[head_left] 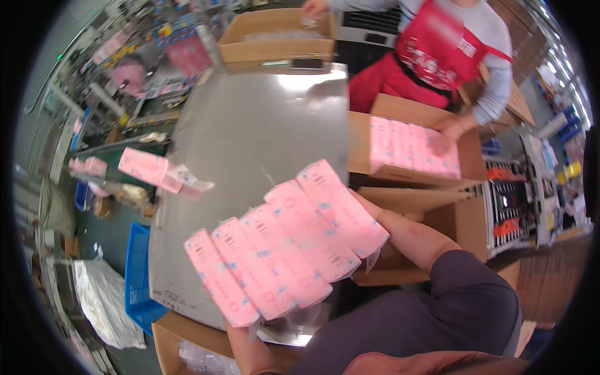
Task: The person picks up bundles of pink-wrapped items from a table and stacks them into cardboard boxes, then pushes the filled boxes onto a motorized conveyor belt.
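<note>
Five long pink packs, seemingly film-wrapped, fanned.

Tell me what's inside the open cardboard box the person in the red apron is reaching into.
The open cardboard box holds a layer of pink packets lying flat side by side. The co-worker's hand rests on them. Anything beneath that top layer is covered and cannot be seen.

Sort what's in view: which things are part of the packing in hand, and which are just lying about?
In hand: row of pink packs; open carton of pink packs; empty carton.
Lying about: blue crate; white plastic sheet; far carton.
</note>
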Tool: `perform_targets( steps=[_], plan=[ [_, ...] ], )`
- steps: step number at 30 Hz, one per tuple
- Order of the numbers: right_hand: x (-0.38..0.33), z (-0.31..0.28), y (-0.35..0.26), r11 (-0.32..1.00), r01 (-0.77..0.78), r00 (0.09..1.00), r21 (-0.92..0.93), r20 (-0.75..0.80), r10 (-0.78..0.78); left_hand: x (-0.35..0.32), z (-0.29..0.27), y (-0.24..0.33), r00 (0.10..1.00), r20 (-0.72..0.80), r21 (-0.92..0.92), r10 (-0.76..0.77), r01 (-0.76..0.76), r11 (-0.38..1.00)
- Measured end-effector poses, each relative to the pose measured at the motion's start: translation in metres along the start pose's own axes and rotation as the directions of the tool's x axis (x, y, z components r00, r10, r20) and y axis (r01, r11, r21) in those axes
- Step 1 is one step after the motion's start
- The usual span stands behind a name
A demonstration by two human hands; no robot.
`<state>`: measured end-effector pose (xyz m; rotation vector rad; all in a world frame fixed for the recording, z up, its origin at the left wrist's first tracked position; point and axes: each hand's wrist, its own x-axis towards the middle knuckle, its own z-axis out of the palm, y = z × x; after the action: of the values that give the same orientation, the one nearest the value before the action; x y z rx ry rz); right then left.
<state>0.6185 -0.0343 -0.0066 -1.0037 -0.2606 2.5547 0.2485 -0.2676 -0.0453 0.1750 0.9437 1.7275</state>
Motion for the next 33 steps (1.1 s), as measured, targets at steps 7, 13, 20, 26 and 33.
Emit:
perform_targets(
  steps=[7, 13, 20, 26, 33],
  plan=[
    [-0.187, -0.063, -0.075, 0.816, 0.522, 0.847, -0.246, 0.039, -0.530, 0.003, 0.130, -0.017, 0.941, 0.332, 0.057, -0.069, 0.053, 0.997],
    [-0.397, -0.158, -0.105, 0.885, 0.432, 0.868, -0.176, -0.186, -0.461, 0.023, 0.240, -0.144, 0.675, 0.510, 0.248, -0.533, 0.478, 0.843],
    [-0.337, -0.352, -0.051, 0.993, 0.046, 0.927, 0.110, -0.376, -0.001, 0.048, 0.225, -0.233, 0.436, 0.194, 0.828, -0.879, 0.408, 0.385],
    [-0.231, -0.404, 0.047, -0.031, -0.561, 0.628, -0.827, -0.401, -0.667, 0.007, 0.236, -0.288, 0.377, 0.332, 0.334, -0.864, -0.904, -0.267],
    [-0.259, -0.340, 0.031, -0.444, -0.069, 0.978, -0.893, 0.028, -0.209, 0.008, 0.174, -0.339, 0.337, 0.211, 0.447, -0.918, -0.868, -0.216]
  ],
)
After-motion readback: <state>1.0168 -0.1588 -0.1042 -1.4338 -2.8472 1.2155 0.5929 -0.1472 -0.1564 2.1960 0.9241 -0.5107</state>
